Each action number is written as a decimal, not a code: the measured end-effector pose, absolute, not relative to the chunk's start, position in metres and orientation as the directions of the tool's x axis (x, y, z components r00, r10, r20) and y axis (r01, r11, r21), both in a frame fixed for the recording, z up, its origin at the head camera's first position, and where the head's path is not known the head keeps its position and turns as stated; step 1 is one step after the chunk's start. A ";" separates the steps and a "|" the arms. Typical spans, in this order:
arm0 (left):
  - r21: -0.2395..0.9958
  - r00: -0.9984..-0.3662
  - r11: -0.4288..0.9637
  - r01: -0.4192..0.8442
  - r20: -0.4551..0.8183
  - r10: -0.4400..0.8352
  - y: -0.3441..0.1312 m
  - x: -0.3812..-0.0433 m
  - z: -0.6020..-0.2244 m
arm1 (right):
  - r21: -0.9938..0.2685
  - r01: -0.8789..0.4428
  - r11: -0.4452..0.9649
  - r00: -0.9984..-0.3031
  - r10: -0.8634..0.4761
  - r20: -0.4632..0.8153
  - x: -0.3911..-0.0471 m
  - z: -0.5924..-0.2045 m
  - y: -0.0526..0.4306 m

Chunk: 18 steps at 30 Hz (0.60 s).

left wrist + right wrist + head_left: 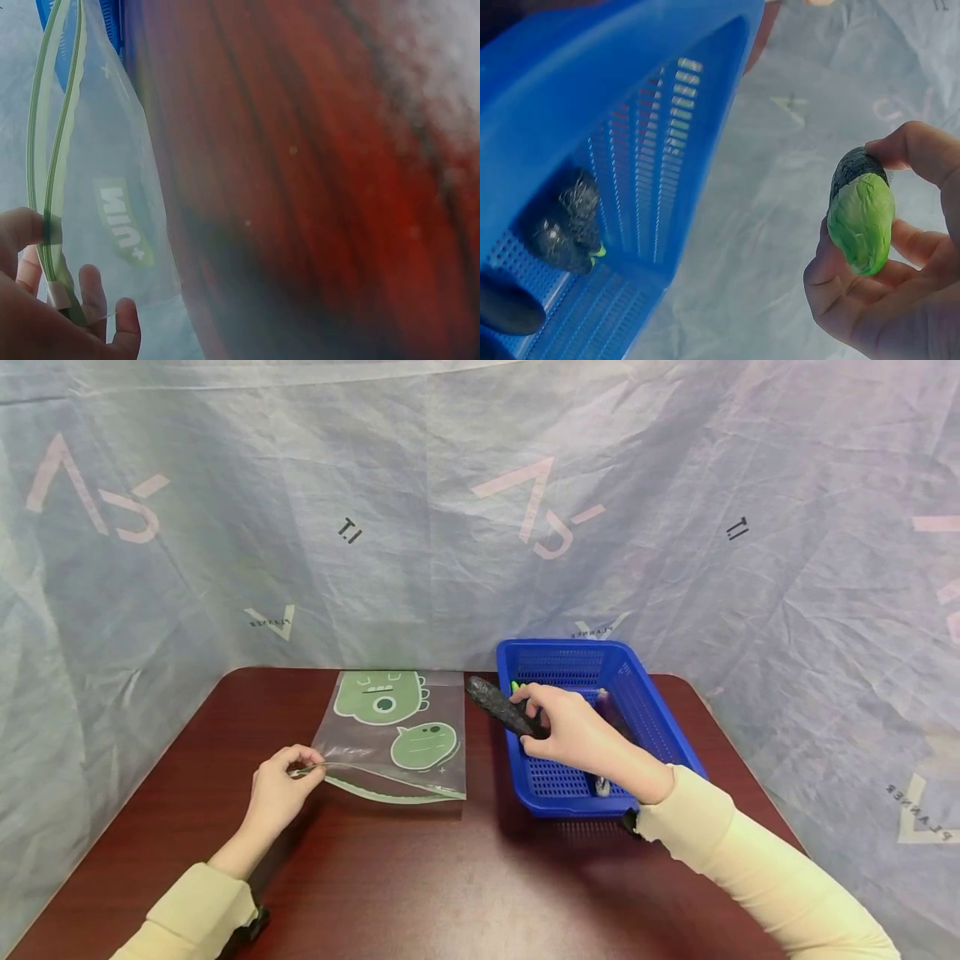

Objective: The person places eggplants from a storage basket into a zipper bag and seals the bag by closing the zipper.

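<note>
Right hand (573,727) is holding a dark cucumber-shaped vegetable (495,703), right of centre in the head view. Grip is closing narrow round it, thumb on one side, fingers on the other. Veg is hanging clear of the blue plastic basket (562,644), its image crossing the basket's left rim.

Long axis is running diagonally in the head view: dark blunt end is pointing upper left, other end is going lower right, under the fingers. Right wrist view is showing it nearly end-on at right of frame: light green end (862,221) is facing the camera and dipping slightly towards the bottom, dark body is sitting behind it.

Left hand (288,781) is pinching the near left corner of a clear zip bag (375,743), lower left of centre. Bag is lying on the dark red worktop (420,877), green cartoon prints facing up, zip edge pointing at the bottom of the frame. Mouth is gaping, its two edges standing apart.

Basket is sitting right of centre, long axis tilting lower right. A purple eggplant (611,710) is lying inside. Printed grey fabric (420,568) is hanging behind.
</note>
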State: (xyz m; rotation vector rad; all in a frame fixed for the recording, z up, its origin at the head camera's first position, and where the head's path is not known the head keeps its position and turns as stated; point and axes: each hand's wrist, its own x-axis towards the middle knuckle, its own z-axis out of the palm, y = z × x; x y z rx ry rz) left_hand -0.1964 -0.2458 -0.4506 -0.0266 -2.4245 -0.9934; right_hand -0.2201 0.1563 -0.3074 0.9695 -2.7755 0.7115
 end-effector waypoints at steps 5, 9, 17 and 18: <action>0.658 -0.870 0.725 0.205 0.461 -0.173 -0.245 -0.196 -0.450 | -0.393 -0.627 0.673 -0.779 -0.563 0.276 -0.212 -0.312 0.150; 0.659 -0.866 0.723 0.207 0.467 -0.178 -0.244 -0.195 -0.449 | -0.390 -0.642 0.660 -0.766 -0.566 0.304 -0.206 -0.318 0.145; 0.656 -0.861 0.722 0.220 0.478 -0.172 -0.244 -0.195 -0.451 | -0.380 -0.650 0.658 -0.760 -0.568 0.316 -0.197 -0.335 0.135; 0.655 -0.862 0.723 0.221 0.478 -0.169 -0.244 -0.196 -0.452 | -0.382 -0.651 0.656 -0.759 -0.569 0.317 -0.195 -0.337 0.134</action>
